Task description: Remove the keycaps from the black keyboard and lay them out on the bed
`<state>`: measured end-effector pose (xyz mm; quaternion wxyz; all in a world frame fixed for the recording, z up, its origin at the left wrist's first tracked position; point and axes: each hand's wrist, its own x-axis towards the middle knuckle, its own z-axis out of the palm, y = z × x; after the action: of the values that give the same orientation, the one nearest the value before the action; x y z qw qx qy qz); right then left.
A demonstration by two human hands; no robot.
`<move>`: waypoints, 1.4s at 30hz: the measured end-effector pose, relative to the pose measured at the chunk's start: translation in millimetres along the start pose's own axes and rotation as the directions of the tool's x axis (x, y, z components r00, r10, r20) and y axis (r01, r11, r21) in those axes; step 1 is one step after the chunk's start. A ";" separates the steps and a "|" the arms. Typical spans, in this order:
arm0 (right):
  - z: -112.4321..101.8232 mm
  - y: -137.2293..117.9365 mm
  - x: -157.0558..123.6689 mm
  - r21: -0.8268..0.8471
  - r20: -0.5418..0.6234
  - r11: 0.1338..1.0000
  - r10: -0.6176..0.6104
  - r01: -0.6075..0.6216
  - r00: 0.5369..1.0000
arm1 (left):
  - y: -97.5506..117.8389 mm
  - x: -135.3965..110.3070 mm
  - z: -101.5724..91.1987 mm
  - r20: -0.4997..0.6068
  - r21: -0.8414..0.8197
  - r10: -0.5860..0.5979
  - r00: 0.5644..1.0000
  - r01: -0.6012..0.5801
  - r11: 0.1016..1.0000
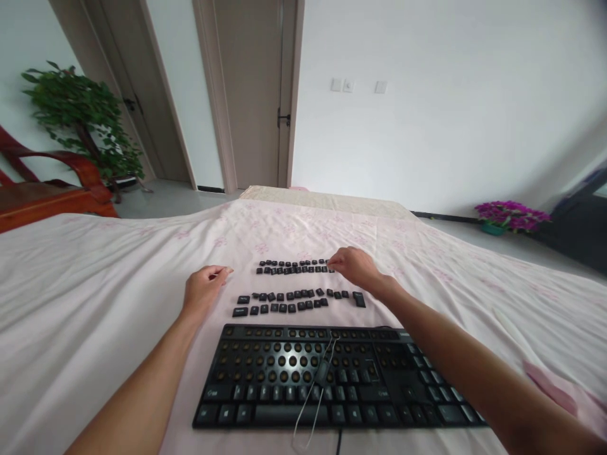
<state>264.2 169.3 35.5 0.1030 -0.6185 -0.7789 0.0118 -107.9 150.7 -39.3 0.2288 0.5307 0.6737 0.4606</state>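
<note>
My right hand (353, 264) reaches over the right end of the two far rows of black keycaps (294, 270). Its fingers are pinched together at a keycap (331, 270), which they partly cover. To the left of the rows, my left hand (205, 289) rests on the cloth, fingers curled and fingertips together, with nothing visible in them. Two nearer rows of keycaps (283, 308) include some wider keys. Closest to me lies a black keyboard (265, 416), its upper rows stripped to bare switches, its lower rows still capped. A wire keycap puller (322, 374) lies across it.
A pale pink flowered cloth (156, 272) covers the surface under everything. A cable (339, 440) runs from the keyboard's near edge. Beyond stand a wooden chair (80, 170), a leafy plant (78, 117), closed doors (249, 95) and a pot of purple flowers (512, 216).
</note>
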 end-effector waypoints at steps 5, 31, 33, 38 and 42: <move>13.2 -81.5 -0.3 0.145 0.017 0.947 -0.291 0.285 0.957 | 0.3 -0.1 -0.2 -0.013 -0.010 0.031 0.999 -0.031 0.999; 42.2 -187.9 16.0 0.123 0.134 0.924 -0.377 0.362 0.916 | -7.0 5.3 -0.1 -0.014 -0.032 0.103 0.995 -0.104 0.994; 40.8 -183.8 21.0 0.145 0.122 0.933 -0.348 0.330 0.930 | -6.5 5.2 0.0 -0.016 -0.028 0.096 0.995 -0.097 0.995; 39.5 -168.1 38.9 0.041 0.058 0.975 -0.219 0.217 0.974 | -6.8 5.3 1.5 -0.029 -0.041 0.095 0.995 -0.096 0.995; 44.6 -161.3 44.9 -0.038 0.075 0.976 -0.211 0.214 0.975 | -8.7 5.9 2.4 -0.030 -0.038 0.094 0.995 -0.095 0.995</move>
<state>91.8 179.7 22.0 0.0621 -0.5332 -0.8437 0.0049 -112.3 157.0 -46.9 0.2077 0.5508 0.6417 0.4917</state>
